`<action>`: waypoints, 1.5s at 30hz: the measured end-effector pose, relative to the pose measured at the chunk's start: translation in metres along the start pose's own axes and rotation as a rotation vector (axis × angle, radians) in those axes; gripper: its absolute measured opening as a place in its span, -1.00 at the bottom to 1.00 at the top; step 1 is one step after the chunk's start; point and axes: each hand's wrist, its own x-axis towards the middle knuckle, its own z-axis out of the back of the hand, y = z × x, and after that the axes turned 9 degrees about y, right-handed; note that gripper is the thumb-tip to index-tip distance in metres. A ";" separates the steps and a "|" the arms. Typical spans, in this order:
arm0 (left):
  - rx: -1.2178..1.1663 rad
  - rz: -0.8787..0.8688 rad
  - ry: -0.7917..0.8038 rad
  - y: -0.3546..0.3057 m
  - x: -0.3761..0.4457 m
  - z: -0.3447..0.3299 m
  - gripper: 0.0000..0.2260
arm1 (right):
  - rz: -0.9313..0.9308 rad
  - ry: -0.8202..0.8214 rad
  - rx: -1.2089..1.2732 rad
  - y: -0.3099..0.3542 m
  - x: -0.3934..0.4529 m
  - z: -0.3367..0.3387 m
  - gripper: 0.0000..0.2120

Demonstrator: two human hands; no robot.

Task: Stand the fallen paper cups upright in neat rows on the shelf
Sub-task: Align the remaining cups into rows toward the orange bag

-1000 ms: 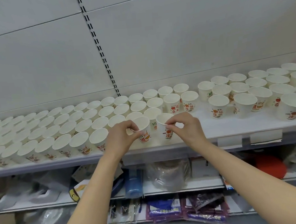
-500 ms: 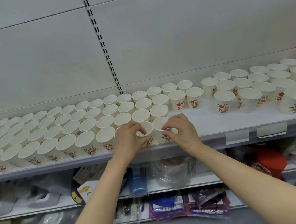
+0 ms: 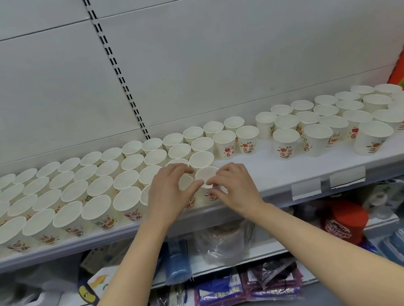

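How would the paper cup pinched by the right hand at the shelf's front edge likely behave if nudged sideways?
The paper cup looks empty and thin-walled, so it is probably very light and would slide or tip easily. The right hand pinches its rim; a firm squeeze may well deform it. It stands at the front edge of the shelf, so a tip could send it off.

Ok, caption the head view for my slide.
Left hand and right hand each pinch an upright white printed paper cup on the white shelf.
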 end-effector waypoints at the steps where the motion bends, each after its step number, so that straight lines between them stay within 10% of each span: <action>1: -0.009 -0.016 0.005 -0.006 0.005 -0.002 -0.69 | 0.022 0.009 -0.019 -0.001 0.001 0.001 -0.86; 23: 0.119 -0.110 0.256 -0.170 0.141 -0.142 -0.72 | -0.317 -0.178 -0.155 -0.237 -0.065 0.146 -0.75; 45: 0.128 0.143 0.118 -0.091 0.090 -0.058 -0.96 | -0.217 -0.041 0.137 -0.176 -0.033 0.117 -0.90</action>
